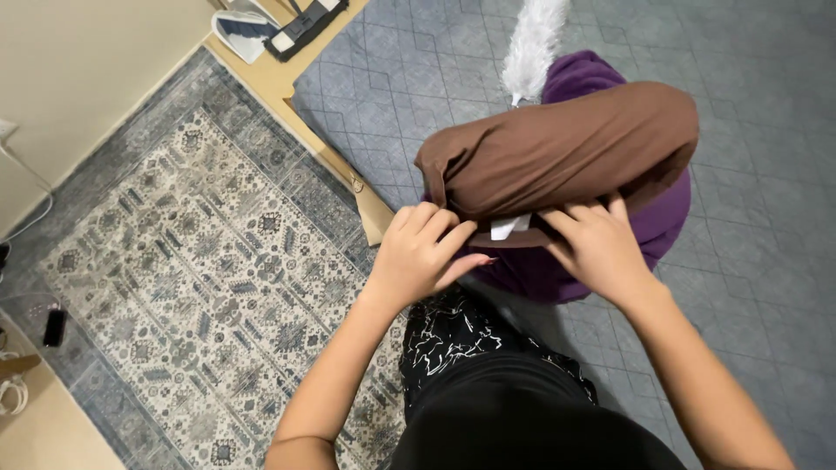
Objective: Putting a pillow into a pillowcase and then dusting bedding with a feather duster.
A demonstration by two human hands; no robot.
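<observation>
A pillow in a brown pillowcase [566,148] lies across a purple pillow [540,265] on a bed with a grey quilted cover [749,244]. My left hand [424,252] grips the brown case's open edge at its left end, fingers curled into the fabric. At the lower edge, my right hand [596,244] has its fingers tucked under the brown cloth beside a small white tag [509,227]. A white feathery thing [531,43] sticks up behind the pillows.
A patterned grey and cream rug [200,261] covers the floor at left. A wooden bed frame edge [287,87] runs diagonally. A slipper-like item [244,30] lies top left. Cables [13,396] and a small dark device [54,326] sit at the far left.
</observation>
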